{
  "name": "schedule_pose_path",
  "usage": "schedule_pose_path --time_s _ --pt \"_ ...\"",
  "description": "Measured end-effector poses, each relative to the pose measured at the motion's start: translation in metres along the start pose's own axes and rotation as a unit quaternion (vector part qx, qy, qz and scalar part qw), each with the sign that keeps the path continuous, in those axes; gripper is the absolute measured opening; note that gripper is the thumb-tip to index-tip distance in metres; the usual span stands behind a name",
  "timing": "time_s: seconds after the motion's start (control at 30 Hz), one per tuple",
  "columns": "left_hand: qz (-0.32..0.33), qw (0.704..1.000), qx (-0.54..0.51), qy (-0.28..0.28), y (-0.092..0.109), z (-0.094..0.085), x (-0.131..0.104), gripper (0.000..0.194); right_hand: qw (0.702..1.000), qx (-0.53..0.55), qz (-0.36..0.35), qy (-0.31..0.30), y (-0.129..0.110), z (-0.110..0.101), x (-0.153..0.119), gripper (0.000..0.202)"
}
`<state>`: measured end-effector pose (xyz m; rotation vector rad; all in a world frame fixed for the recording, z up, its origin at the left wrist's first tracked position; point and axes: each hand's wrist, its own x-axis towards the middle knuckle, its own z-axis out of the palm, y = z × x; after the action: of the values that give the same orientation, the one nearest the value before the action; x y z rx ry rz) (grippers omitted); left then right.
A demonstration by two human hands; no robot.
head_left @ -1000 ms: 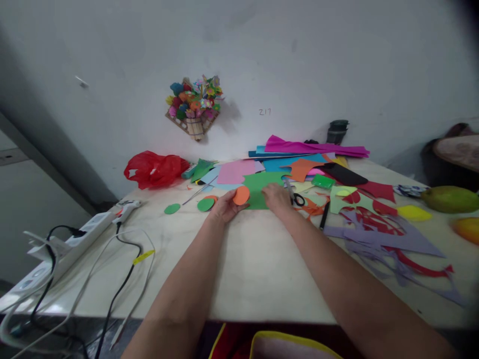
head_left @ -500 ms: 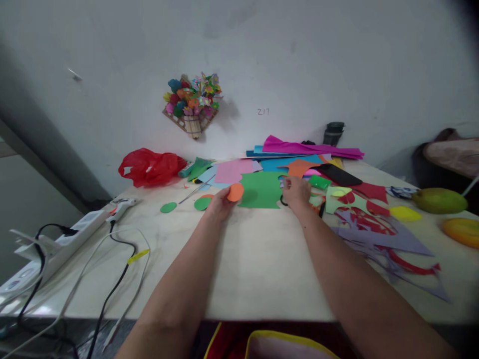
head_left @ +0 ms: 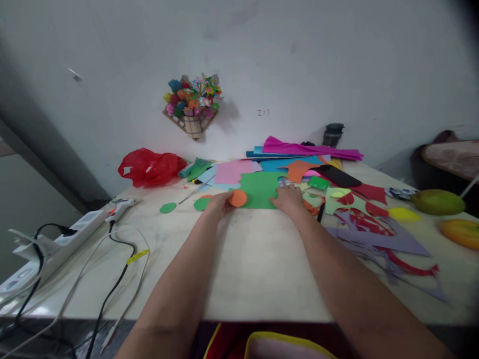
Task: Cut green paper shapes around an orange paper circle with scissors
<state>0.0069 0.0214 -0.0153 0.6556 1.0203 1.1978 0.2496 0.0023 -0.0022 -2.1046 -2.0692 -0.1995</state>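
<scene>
Moving leftward since earlier, the right hand [head_left: 289, 200] is touching the green sheet [head_left: 260, 187] on the worktop [head_left: 258, 269] (grip unclear) — the left hand [head_left: 217, 205] is pinching an orange disc [head_left: 238, 198]; green discs [head_left: 168, 208] are lying cut, much sheet remaining.

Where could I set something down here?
Mainly the tabletop between the left forearm and right forearm, in front of the green sheet. A smaller patch lies between the left forearm, leftmost green disc and yellow cable tag. Crowded: the right, with purple scraps; the back, with coloured sheets.
</scene>
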Motion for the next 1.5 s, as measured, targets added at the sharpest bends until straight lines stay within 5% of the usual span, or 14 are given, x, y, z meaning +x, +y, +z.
schedule_pose_path --time_s 0.3,0.57,0.83,0.97,1.3,1.5 --pt "0.002 0.999 0.048 0.006 -0.005 0.002 0.003 0.014 1.0 0.0 0.023 -0.005 -0.006 -0.003 -0.002 0.055" --pt "0.001 0.996 0.071 -0.045 -0.006 0.001 0.004 0.003 0.999 0.039 0.037 0.003 -0.004 -0.001 0.0 0.05" --pt "0.067 0.98 0.184 -0.017 -0.007 0.012 -0.01 0.014 0.977 0.179 0.107 0.05 -0.004 0.004 0.009 0.051" --pt "0.108 0.975 0.194 -0.008 -0.01 0.015 -0.012 0.019 0.923 0.356 0.12 0.081 0.0 0.018 0.021 0.044" --pt "0.133 0.986 0.092 0.034 -0.015 0.025 -0.014 0.021 0.7 0.694 0.141 0.095 -0.002 0.025 0.027 0.017" --pt "0.085 0.996 0.018 0.015 -0.013 0.034 -0.022 0.017 0.659 0.734 0.136 0.096 -0.007 0.025 0.027 0.021"
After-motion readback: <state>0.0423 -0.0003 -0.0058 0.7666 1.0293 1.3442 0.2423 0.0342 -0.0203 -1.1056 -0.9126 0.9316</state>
